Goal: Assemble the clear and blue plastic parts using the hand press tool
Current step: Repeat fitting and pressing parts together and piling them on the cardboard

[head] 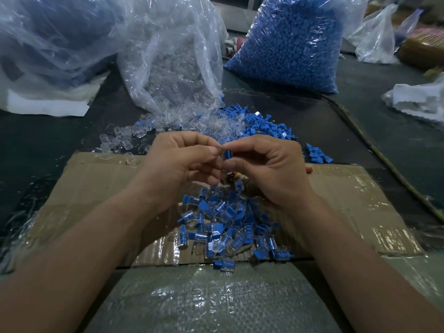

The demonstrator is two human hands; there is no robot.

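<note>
A woven plastic sheet (211,301) lies nearest, then cardboard (96,179) bearing a pile of joined clear-and-blue pieces (228,227). Above the pile, the left hand (182,159) and right hand (271,164) meet, each grip pinched on one blue part (227,155). Beyond, on the dark desk (336,126), lie loose clear parts (125,140) and loose blue parts (269,127), backed by a clear-parts bag (173,63) and a blue-parts bag (295,44).

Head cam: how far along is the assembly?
Done: a pile of assembled pieces lies on the cardboard. In hand: left hand and right hand pinch one blue part between them. Left: loose clear parts and loose blue parts behind, plus a full bag of blue parts. Much remains.
</note>
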